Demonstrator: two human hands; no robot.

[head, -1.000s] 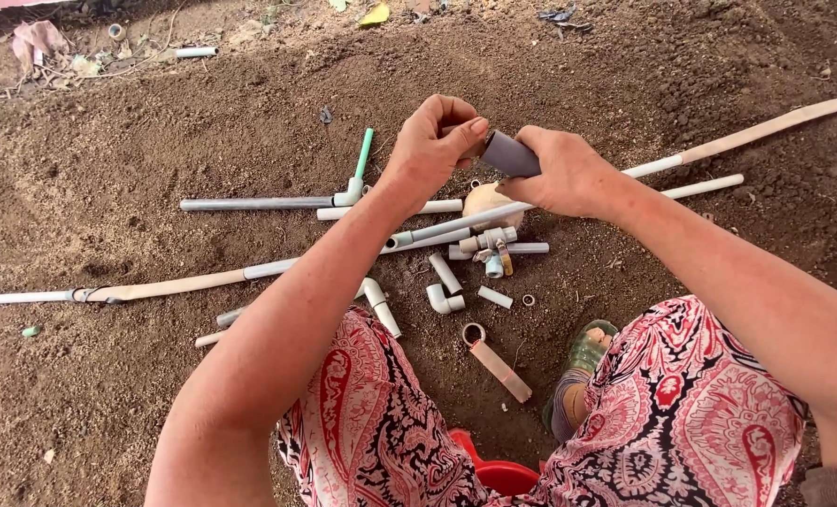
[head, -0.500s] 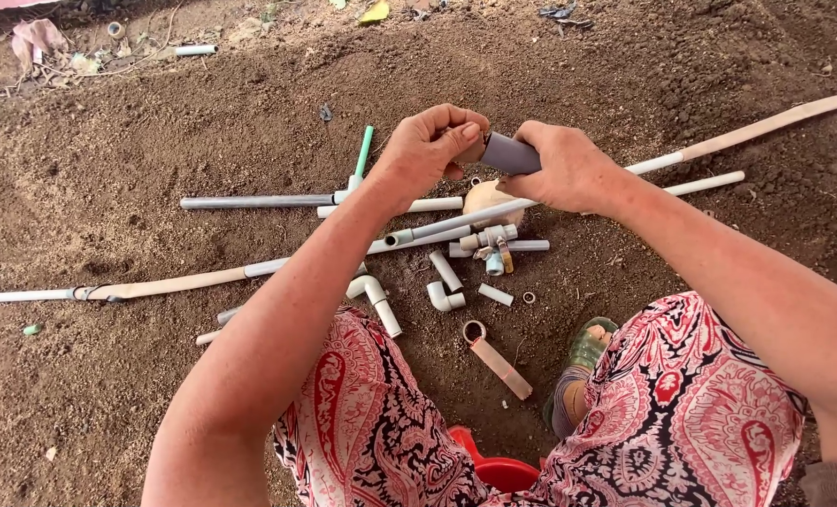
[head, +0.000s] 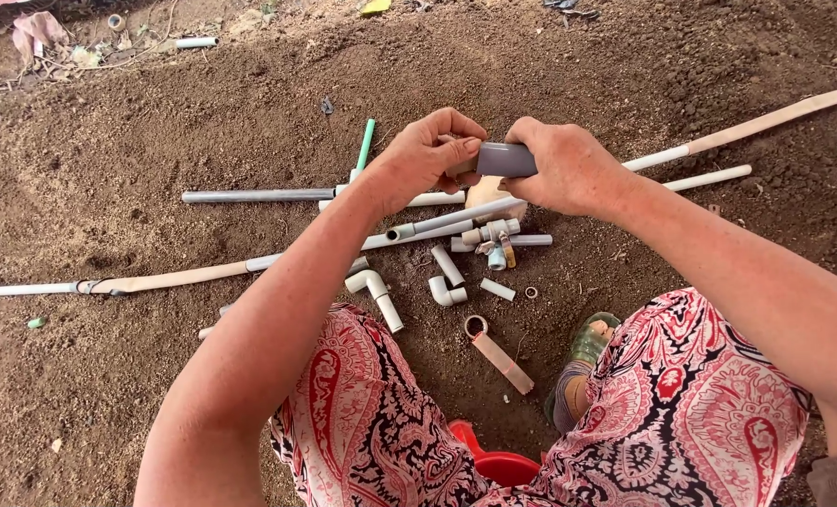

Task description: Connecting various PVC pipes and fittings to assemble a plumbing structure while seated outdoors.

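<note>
Little is changed from half a second ago: the left hand [head: 432, 155] is shifted slightly, its fingers drawn closer over the end of the grey pipe piece [head: 506, 160], while the right hand [head: 564, 169] is kept where it was. The pipe piece is held level between both hands, raised above the dirt ground [head: 108, 394] and over the scattered fittings. The right hand is closed around the right end of the piece in a full wrap, apparently to steady it. The left hand is curled nearly shut, with fingertips and thumb pinched at the left end; whether a second small part is gripped there cannot be told, as the fingers cover it.

Beneath the hands, a tan rounded object [head: 487, 194] is partly hidden. A cluster of white joints [head: 489, 233] is laid just beside a long white pipe [head: 437, 223], and a white elbow joint [head: 373, 286] lies near the knee. A grey pipe [head: 254, 195] and a green tube [head: 367, 143] are placed further left. A tan pipe with a ring end [head: 499, 352] lies between the legs, near a green sandal [head: 583, 352]. A red object [head: 493, 460] is seen under the patterned red garment [head: 681, 413], likely a low seat. The parts appear spread within arm's reach for ease of picking.
</note>
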